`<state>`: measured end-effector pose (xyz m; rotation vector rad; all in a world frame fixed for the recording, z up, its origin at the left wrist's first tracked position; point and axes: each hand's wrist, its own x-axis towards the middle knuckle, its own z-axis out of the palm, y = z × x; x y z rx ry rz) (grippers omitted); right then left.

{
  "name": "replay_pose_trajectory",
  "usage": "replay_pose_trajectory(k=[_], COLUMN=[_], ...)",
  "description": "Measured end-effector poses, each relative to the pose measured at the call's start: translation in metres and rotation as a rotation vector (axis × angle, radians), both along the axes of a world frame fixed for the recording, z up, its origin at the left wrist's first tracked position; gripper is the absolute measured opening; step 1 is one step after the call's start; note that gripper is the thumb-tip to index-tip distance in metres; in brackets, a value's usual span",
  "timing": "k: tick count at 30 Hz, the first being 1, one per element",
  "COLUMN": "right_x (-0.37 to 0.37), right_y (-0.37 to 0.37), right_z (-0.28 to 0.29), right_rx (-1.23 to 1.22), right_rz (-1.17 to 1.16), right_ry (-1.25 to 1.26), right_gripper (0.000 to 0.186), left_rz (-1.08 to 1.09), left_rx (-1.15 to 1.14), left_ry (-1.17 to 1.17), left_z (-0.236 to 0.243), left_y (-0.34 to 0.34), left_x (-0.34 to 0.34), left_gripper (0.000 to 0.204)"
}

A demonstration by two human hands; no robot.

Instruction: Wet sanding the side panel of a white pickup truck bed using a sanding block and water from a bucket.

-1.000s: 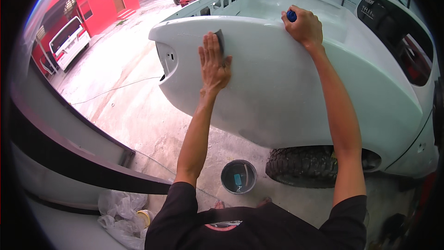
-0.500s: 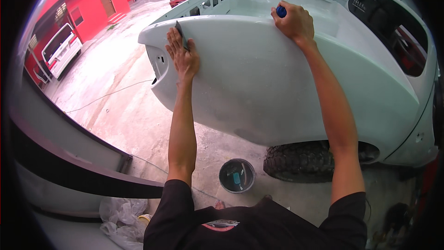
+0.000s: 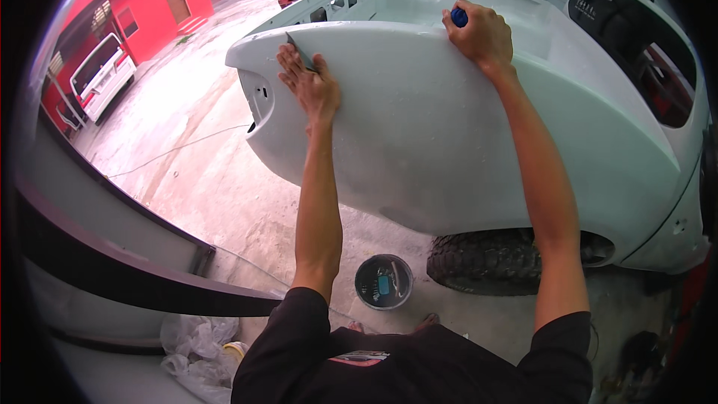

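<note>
My left hand [image 3: 313, 90] lies with its fingers stretched along the upper left of a pale truck bed side panel [image 3: 419, 135]. Beneath its palm it holds a thin dark grey sheet, which looks like sandpaper [image 3: 301, 52]; one edge sticks out between thumb and fingers. Farther right, my right hand [image 3: 482, 34] is closed around a blue round-ended object [image 3: 458, 18] at the panel's top edge. Most of that object is hidden in the fist, so its kind does not show. Water drops and wet streaks dot the panel.
A dark bucket [image 3: 383, 282] with water and a blue item in it stands on the concrete below the panel, beside the rear tyre [image 3: 486, 263]. A dark curved beam [image 3: 134, 284] crosses the lower left, near crumpled clear plastic [image 3: 198, 344].
My left hand has slid a little to the right and down on the panel, with the sandpaper under it. My right hand keeps its grip at the top edge.
</note>
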<state>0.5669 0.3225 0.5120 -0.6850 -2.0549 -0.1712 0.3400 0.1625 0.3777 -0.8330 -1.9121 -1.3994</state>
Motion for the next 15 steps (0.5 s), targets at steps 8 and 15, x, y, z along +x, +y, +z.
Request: replay_pose_trajectory(k=[8,15], right_x=[0.001,0.009], right_y=[-0.002,0.017], right_z=[0.0,-0.005], right_rx=[0.034,0.015], right_rz=[0.055,-0.03], right_ry=[0.042,-0.014], right_gripper=[0.03,0.03], left_rz=[0.001,-0.133], left_rx=[-0.109,-0.109], left_ry=[0.071,0.289], left_z=[0.014,-0.029], left_y=[-0.036,0.006], left_x=[-0.054,0.036], left_gripper=[0.072,0.071])
